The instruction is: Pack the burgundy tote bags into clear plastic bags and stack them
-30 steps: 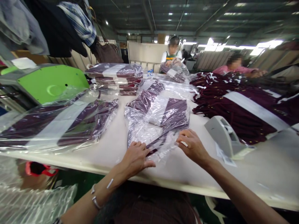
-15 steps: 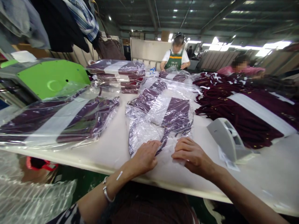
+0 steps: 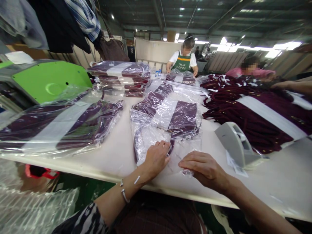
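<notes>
Your left hand (image 3: pixel 157 156) lies over the near part of the bagged garment (image 3: pixel 184 118), fingers bent and resting on the plastic by a dark purple edge. You cannot tell from this view whether its grip closes on any of the film, since the back of the hand covers the palm side. A silver bracelet (image 3: pixel 124 195) circles that wrist.

Your right hand (image 3: pixel 203 167) is just beside it, near the front edge of the surface (image 3: pixel 114 156). Its grip is narrow: the fingers are drawn together on the clear bag (image 3: pixel 186 146), and a crumpled bit of film shows below them.

The bagged garment lies flat in front of you, in the middle of the surface, with a white band across its purple fabric. To your left lies a wide bagged bundle (image 3: pixel 90 120), also banded in white, and behind it stands a green machine (image 3: pixel 53 81). A stack of bagged garments (image 3: pixel 117 70) sits farther back. To your right, a grey dispenser (image 3: pixel 231 141) stands near a heap of maroon garments (image 3: pixel 258 126).

Across from you, a person in a green apron (image 3: pixel 183 62) has both hands near another bagged garment (image 3: pixel 180 78). A person in pink (image 3: pixel 235 72) is behind the heap, and another arm (image 3: pixel 296 86) reaches in from the right edge.
</notes>
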`<state>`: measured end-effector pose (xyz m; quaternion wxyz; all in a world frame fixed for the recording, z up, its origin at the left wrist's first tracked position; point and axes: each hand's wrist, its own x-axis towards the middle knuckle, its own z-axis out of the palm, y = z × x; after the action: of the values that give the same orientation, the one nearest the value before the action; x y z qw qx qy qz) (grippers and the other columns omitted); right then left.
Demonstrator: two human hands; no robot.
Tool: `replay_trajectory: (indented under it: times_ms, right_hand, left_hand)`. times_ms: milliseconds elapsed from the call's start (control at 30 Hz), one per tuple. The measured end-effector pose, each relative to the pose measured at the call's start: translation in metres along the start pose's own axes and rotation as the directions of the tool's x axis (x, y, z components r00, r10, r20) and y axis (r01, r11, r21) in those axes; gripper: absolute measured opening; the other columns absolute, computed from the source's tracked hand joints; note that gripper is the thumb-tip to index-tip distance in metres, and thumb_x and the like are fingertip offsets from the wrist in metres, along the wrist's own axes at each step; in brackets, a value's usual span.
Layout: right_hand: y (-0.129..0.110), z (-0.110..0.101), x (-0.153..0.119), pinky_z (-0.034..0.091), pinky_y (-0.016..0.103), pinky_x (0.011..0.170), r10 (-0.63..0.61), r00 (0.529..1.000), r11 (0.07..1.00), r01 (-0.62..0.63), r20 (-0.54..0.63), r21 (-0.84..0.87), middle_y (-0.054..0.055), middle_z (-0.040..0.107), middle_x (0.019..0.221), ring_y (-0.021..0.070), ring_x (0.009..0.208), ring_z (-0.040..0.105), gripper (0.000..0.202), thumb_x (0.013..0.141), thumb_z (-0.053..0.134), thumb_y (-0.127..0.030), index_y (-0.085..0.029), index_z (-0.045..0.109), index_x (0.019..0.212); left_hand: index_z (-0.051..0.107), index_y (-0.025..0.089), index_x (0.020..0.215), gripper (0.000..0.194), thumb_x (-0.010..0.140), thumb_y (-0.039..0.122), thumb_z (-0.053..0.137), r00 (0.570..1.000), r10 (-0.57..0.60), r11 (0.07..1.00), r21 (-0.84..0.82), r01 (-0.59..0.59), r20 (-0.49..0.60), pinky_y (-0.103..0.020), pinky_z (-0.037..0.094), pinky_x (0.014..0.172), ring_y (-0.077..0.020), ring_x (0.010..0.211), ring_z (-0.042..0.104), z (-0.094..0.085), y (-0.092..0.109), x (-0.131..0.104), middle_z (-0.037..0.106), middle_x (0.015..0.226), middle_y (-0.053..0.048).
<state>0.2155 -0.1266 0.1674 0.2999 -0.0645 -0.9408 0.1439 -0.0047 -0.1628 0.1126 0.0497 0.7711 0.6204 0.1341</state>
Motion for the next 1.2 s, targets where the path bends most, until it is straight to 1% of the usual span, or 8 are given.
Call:
replay_trajectory:
  times_ms: [133,233,433,633,800,900,1033,1200]
  right_hand:
    - [-0.002,-0.006,0.0,0.056,0.028,0.077,0.008,1.0,1.0,-0.008,-0.021,-0.001,0.008,0.077,0.096,0.0168,0.085,0.071,0.024,0.103,0.051,-0.024,-0.022,0.066,0.122]
    - [-0.004,-0.013,0.002,0.057,0.027,0.077,0.041,0.998,0.999,-0.04,-0.043,0.017,0.008,0.077,0.096,0.0166,0.086,0.072,0.026,0.104,0.051,-0.026,-0.023,0.066,0.125]
    - [-0.007,-0.014,0.004,0.059,0.027,0.075,0.048,0.997,0.999,-0.047,-0.065,0.024,0.007,0.077,0.094,0.0168,0.084,0.073,0.029,0.102,0.055,-0.023,-0.025,0.067,0.128]
    - [-0.01,-0.009,0.003,0.061,0.029,0.076,0.029,0.997,1.0,-0.028,-0.071,0.012,0.007,0.078,0.093,0.0172,0.083,0.073,0.029,0.099,0.058,-0.021,-0.025,0.067,0.127]
    - [-0.014,-0.013,0.006,0.061,0.028,0.074,0.095,0.988,0.994,-0.1,-0.123,-0.036,0.006,0.079,0.092,0.0182,0.083,0.075,0.026,0.097,0.062,-0.02,-0.027,0.073,0.12]
    - [-0.012,-0.014,0.007,0.061,0.026,0.073,0.155,0.978,0.984,-0.165,-0.137,-0.064,0.006,0.079,0.091,0.0177,0.081,0.075,0.021,0.097,0.061,-0.021,-0.025,0.075,0.113]
    - [0.006,-0.005,0.019,0.058,0.026,0.072,0.191,0.968,0.973,-0.208,-0.162,-0.097,0.005,0.079,0.089,0.0169,0.078,0.074,0.02,0.1,0.057,-0.024,-0.022,0.076,0.102]
    - [0.06,0.024,0.061,0.049,0.025,0.067,0.425,0.868,0.89,-0.452,-0.256,-0.055,0.002,0.072,0.071,0.0151,0.065,0.065,0.033,0.1,0.054,-0.036,-0.02,0.072,0.078]
  left_hand:
    - [0.055,0.019,0.127,0.044,0.084,0.02,0.065,0.998,0.055,0.975,-0.216,-0.053,0.003,-0.042,0.052,0.101,-0.027,0.116,0.06,-0.003,-0.009,-0.007,0.064,0.126,-0.01]
    - [0.049,0.019,0.138,0.062,0.077,0.014,0.062,0.993,0.119,0.911,-0.398,-0.109,0.001,-0.04,0.046,0.112,-0.0245,0.126,0.056,-0.01,-0.023,-0.02,0.06,0.138,-0.009]
    - [0.046,0.016,0.144,0.074,0.072,0.003,0.054,0.995,0.09,0.967,-0.244,-0.075,0.051,-0.046,0.043,0.115,-0.0279,0.136,0.05,-0.011,-0.039,-0.039,0.054,0.148,-0.013]
    - [0.048,0.017,0.144,0.064,0.082,0.015,0.062,0.997,0.058,0.992,-0.111,-0.053,0.043,-0.05,0.048,0.107,-0.0322,0.135,0.051,-0.005,-0.021,-0.034,0.053,0.15,-0.014]
    - [0.05,0.019,0.142,0.056,0.091,0.035,0.066,0.996,0.075,0.978,-0.191,-0.081,-0.041,-0.047,0.048,0.108,-0.0291,0.131,0.055,-0.008,-0.005,-0.023,0.059,0.144,-0.012]
    - [0.063,0.021,0.129,0.033,0.101,0.035,0.054,0.986,0.163,0.958,-0.236,-0.164,-0.025,-0.045,0.045,0.111,-0.0263,0.133,0.055,-0.007,-0.008,-0.016,0.06,0.144,-0.01]
    - [0.074,0.022,0.103,0.039,0.108,0.032,0.036,0.956,0.294,0.931,-0.234,-0.28,0.024,-0.045,0.04,0.115,-0.0254,0.136,0.053,-0.008,-0.025,-0.016,0.064,0.141,-0.004]
    - [0.069,0.019,0.094,0.047,0.108,0.033,0.026,0.981,0.19,0.931,-0.325,-0.167,0.04,-0.035,0.046,0.103,-0.0211,0.11,0.065,-0.024,-0.052,-0.034,0.074,0.102,-0.006]
